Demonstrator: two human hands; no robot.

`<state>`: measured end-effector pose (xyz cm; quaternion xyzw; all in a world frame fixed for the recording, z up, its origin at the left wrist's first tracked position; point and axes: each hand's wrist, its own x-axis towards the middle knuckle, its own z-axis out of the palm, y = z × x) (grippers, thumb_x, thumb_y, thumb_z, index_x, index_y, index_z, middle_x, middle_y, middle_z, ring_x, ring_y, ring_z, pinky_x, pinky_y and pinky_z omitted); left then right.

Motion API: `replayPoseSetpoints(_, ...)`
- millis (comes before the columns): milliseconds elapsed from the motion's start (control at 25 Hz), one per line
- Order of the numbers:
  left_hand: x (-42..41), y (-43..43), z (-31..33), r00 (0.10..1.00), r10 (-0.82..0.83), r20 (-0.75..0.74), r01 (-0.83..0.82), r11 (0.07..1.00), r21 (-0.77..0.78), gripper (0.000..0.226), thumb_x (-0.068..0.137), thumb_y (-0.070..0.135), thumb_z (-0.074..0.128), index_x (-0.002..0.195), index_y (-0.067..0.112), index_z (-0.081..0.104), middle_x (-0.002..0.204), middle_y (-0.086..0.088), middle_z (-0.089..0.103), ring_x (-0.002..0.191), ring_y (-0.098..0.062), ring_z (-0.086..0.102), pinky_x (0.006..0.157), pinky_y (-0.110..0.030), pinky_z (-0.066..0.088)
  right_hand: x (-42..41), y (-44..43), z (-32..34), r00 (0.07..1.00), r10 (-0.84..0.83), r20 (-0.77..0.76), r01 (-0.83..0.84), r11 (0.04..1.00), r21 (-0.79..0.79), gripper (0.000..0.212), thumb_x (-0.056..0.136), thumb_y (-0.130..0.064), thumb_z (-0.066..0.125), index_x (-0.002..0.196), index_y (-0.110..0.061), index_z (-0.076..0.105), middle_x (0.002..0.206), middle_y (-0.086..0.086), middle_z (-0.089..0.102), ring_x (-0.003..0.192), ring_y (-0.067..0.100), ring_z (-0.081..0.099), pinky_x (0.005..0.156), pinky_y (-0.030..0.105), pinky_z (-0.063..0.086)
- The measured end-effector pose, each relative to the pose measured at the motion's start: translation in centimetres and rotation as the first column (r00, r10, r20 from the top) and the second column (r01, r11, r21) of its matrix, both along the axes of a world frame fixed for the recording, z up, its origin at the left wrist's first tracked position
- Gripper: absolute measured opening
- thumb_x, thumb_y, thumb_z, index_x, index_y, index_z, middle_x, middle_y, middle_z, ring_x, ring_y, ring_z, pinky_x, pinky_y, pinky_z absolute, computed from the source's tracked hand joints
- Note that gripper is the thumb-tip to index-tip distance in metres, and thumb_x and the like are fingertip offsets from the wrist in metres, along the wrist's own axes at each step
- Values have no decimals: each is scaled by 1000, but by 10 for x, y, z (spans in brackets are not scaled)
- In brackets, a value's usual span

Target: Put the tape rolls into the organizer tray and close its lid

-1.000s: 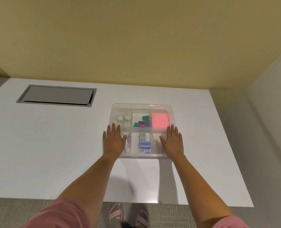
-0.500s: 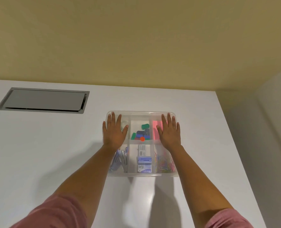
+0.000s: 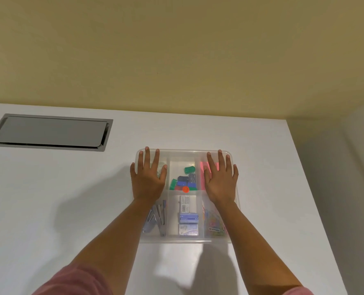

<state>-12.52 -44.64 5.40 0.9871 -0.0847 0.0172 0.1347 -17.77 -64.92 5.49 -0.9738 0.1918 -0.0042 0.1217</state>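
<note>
A clear plastic organizer tray (image 3: 186, 240) sits on the white table with its clear lid lying on top. My left hand (image 3: 147, 177) lies flat, fingers spread, on the lid's far-left corner. It covers the compartment where the tape rolls (image 3: 160, 170) lie, so only a sliver of them shows. My right hand (image 3: 220, 178) rests flat on the far-right corner, over a pink notepad (image 3: 202, 167). Neither hand holds anything.
Other compartments hold coloured sharpeners (image 3: 184, 182), staple boxes (image 3: 187, 218), a stapler (image 3: 155, 218) and coloured paper clips (image 3: 214, 220). A grey cable hatch (image 3: 49, 132) is set into the table at the far left. The table's right edge (image 3: 317, 209) runs close to the tray.
Both hands slid from the lid's near edge to its far corners, staying flat on it. The camera moved closer, so the tray looks larger and lower in view.
</note>
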Motion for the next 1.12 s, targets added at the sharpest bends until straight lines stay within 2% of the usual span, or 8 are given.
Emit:
replayPoseSetpoints(120, 4, -2, 0, 999, 21, -50, -20, 1000, 21, 60, 95, 45, 42, 149, 25, 25, 159, -8, 22, 147, -29, 20, 116, -50, 23, 1, 0, 2, 1000, -19, 6, 19, 1000, -9, 71, 87, -61, -4, 150, -38, 20, 162, -2, 16, 150, 24, 12, 120, 47, 12)
replayPoseSetpoints(360, 4, -2, 0, 998, 15, -59, -13, 999, 39, 60, 95, 46, 42, 149, 26, 25, 160, -8, 20, 147, -29, 20, 117, -50, 21, 1, -3, 1, 1000, -6, -25, 5, 999, -41, 60, 93, -54, 18, 149, -35, 23, 161, 0, 18, 149, 26, 15, 119, 48, 15)
replayPoseSetpoints(560, 2, -2, 2, 1000, -4, -24, 5, 998, 63, 61, 94, 46, 32, 150, 23, 25, 159, -11, 21, 147, -31, 20, 118, -49, 17, 0, -2, 1, 999, 10, -50, -13, 998, -69, 69, 89, -59, -7, 151, -36, 13, 163, 0, 10, 151, 27, 7, 121, 47, 9)
replayPoseSetpoints(680, 3, -2, 2, 994, 3, -108, 14, 987, 157, 63, 99, 51, 23, 152, 25, 0, 162, -7, -2, 150, -26, -2, 121, -44, -2, 0, -1, 0, 998, 31, -58, -36, 997, -74, 91, 74, -62, -37, 152, -34, 1, 163, 0, -2, 151, 26, -3, 122, 44, 0)
replayPoseSetpoints(840, -5, -2, 9, 977, -54, -208, 107, 962, 250, 62, 101, 47, 11, 149, 20, -16, 161, -3, -16, 149, -23, -14, 121, -41, -8, -1, -2, 12, 994, 81, -78, -85, 996, -41, 107, 59, -62, -49, 152, -27, -8, 162, 4, -11, 150, 24, -10, 122, 41, -4)
replayPoseSetpoints(920, -11, -2, 21, 973, -90, -215, 136, 968, 211, 61, 102, 44, 12, 150, 17, -15, 161, -3, -15, 149, -22, -14, 120, -40, -9, -2, 1, 27, 992, 92, -84, -95, 995, -34, 94, 71, -60, -39, 152, -24, -8, 162, 4, -11, 150, 24, -9, 123, 40, -4)
replayPoseSetpoints(1000, -13, -1, 39, 975, -105, -194, 138, 976, 166, 60, 102, 43, 13, 151, 16, -11, 162, -3, -13, 149, -21, -12, 121, -38, -9, -3, 5, 45, 993, 95, -76, -97, 995, -19, 64, 96, -52, -6, 152, -22, -7, 163, 4, -10, 151, 22, -9, 123, 39, -4)
replayPoseSetpoints(1120, -3, -5, 74, 988, -124, -93, 136, 982, 132, 59, 103, 42, 14, 152, 16, -7, 162, -3, -12, 149, -19, -12, 121, -38, -9, 4, 5, 79, 993, 118, 22, -117, 992, -53, 57, 104, -40, 16, 152, -20, -5, 163, 2, -9, 151, 19, -9, 123, 37, -5)
